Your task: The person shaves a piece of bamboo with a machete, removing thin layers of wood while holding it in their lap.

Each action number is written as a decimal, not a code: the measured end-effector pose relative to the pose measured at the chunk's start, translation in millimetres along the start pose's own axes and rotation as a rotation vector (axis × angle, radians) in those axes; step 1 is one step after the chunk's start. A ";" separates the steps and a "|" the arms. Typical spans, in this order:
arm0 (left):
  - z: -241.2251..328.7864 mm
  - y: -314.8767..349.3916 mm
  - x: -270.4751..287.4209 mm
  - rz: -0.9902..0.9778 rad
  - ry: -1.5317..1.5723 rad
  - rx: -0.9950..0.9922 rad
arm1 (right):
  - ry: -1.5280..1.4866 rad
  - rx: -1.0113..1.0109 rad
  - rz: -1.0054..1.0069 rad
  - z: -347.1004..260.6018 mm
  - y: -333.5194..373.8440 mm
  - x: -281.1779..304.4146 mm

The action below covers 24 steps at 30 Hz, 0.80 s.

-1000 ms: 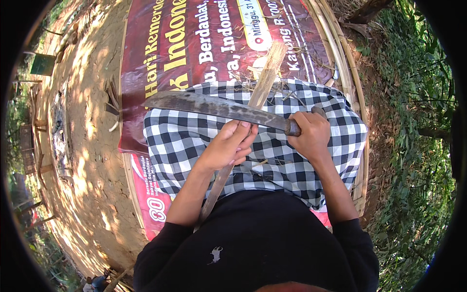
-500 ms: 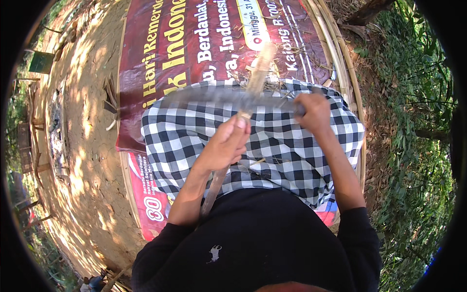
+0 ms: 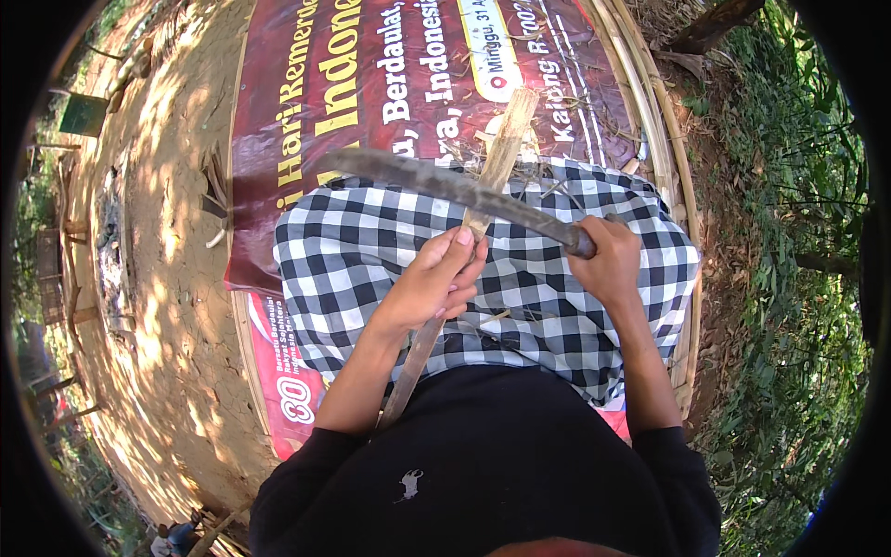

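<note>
Over the black-and-white checked cloth (image 3: pixel 339 251), my left hand (image 3: pixel 441 278) grips a slanting wooden slat (image 3: pixel 507 144) while my right hand (image 3: pixel 608 260) clenches a machete (image 3: pixel 432 182) angled across it; a blade skidding off the grain could gash my left hand, close below.

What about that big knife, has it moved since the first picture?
Yes. Judged against the banner, the big knife in the right hand is farther right, its tip higher in the view.
</note>
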<state>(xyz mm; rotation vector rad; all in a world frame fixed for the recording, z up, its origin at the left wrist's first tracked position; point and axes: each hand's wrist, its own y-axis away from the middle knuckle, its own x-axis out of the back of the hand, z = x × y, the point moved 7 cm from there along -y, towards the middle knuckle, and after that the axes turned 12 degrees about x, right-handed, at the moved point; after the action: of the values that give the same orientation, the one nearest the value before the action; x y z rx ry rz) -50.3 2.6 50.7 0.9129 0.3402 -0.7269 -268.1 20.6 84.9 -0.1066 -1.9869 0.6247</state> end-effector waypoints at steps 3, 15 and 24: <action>0.7 1.6 1.7 0.008 0.003 0.006 | 0.011 0.067 -0.059 -14.5 3.1 -18.5; -5.6 3.1 0.3 0.039 -0.028 -0.021 | 0.012 0.100 -0.129 -18.8 1.6 -22.6; 2.2 -8.5 3.9 0.113 -0.076 -0.075 | 0.123 0.118 -0.052 42.1 -7.3 -26.9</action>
<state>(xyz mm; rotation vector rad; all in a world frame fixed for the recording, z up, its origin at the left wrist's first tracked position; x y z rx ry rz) -53.5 -4.2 44.7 0.8248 0.2455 -0.6392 -289.4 -10.7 51.5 -0.0208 -1.8250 0.6837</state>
